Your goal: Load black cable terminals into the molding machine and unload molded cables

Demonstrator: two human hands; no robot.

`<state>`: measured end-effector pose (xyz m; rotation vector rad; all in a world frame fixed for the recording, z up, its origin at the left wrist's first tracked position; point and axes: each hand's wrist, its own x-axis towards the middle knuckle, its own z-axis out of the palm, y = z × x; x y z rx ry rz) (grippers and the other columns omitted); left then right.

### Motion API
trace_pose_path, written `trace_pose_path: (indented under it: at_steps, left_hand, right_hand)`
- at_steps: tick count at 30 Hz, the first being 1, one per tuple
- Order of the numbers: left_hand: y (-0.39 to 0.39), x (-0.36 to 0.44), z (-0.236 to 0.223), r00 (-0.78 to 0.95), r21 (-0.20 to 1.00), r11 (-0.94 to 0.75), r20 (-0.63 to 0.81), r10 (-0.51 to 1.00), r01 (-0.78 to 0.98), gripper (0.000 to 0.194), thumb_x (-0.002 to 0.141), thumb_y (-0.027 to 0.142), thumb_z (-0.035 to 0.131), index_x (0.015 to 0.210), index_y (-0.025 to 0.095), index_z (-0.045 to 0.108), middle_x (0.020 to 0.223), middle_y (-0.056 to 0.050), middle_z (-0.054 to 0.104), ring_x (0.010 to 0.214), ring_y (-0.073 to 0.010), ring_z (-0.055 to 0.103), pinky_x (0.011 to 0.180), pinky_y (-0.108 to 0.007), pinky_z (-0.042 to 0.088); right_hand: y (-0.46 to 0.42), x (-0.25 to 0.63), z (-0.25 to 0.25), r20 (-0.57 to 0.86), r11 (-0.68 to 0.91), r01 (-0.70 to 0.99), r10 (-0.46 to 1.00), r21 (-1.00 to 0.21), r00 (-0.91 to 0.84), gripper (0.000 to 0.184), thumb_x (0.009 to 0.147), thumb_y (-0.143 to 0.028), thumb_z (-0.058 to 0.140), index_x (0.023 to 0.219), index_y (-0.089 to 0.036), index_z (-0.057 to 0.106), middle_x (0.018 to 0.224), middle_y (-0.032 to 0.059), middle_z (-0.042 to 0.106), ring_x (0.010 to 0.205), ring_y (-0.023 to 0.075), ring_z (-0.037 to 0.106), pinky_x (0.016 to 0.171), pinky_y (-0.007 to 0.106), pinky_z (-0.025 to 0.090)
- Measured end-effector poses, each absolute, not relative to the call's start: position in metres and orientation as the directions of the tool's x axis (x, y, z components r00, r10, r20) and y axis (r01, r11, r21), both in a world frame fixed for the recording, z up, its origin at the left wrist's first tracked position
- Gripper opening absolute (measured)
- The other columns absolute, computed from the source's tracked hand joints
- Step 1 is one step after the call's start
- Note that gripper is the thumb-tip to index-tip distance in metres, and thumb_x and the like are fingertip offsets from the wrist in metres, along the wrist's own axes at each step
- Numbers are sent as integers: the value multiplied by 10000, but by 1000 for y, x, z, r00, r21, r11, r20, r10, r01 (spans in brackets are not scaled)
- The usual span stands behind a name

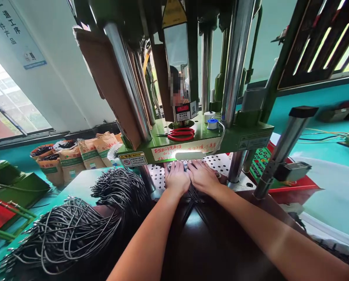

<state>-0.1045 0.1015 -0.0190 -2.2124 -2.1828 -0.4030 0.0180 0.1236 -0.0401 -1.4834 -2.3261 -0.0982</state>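
1. Reaching under the front edge of the green press (228, 144), both hands meet low at its middle, palms down!
2. Black cords (194, 200) come out between them, in front of the press, long axis pointing back towards the person and crossing near the wrists; neither hand looks clearly nearer.
3. Left hand (178, 178) angles in from the press's lower left, right hand (202, 178) from its lower right, forearms stretched forward.
4. Fingers sit close together, bent over the perforated plate (159, 175) beneath the press; the tips are obscured, so their grip can't be told.
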Motion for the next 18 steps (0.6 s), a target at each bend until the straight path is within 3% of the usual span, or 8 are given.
trace_pose_path:
  at_steps: [7, 11, 14, 18]
  left_hand:
    - [121, -106, -22, -6, 190, -24, 155, 988, 981, 524, 923, 365, 227, 1405, 219, 375, 1493, -32, 364, 1391, -229, 269, 1137, -535, 170]
    - [122, -109, -12, 4, 206, -32, 138, 990, 978, 498, 921, 346, 265, 1368, 199, 430, 1455, -57, 423, 1363, -241, 328, 1123, -546, 213]
    - [103, -107, 4, -4, 215, -37, 186, 983, 976, 487, 906, 258, 298, 1364, 160, 431, 1436, -108, 440, 1349, -251, 353, 1123, -531, 232]
    - [32, -97, 21, 54, 228, -115, 259, 964, 967, 495, 855, 183, 404, 1346, 143, 452, 1448, -115, 421, 1362, -254, 330, 1158, -475, 199]
  right_hand:
    - [139, 13, -39, 318, 435, 870, 880, -233, -354, 453, 959, -290, 324, 1349, -120, 480, 1375, 155, 495, 1281, 261, 393, 1093, 421, 187]
    - [139, 12, -31, 320, 415, 844, 895, -340, -311, 390, 941, -264, 429, 1290, -128, 536, 1343, 143, 527, 1282, 260, 403, 1102, 453, 187]
    - [138, 9, -22, 328, 368, 784, 918, -500, -222, 289, 918, -299, 535, 1153, -148, 610, 1240, 105, 593, 1198, 252, 492, 1048, 501, 303]
    - [146, -11, -1, 304, 291, 532, 950, -795, -65, 281, 915, -338, 561, 1122, -152, 596, 1142, 80, 610, 993, 214, 602, 859, 435, 498]
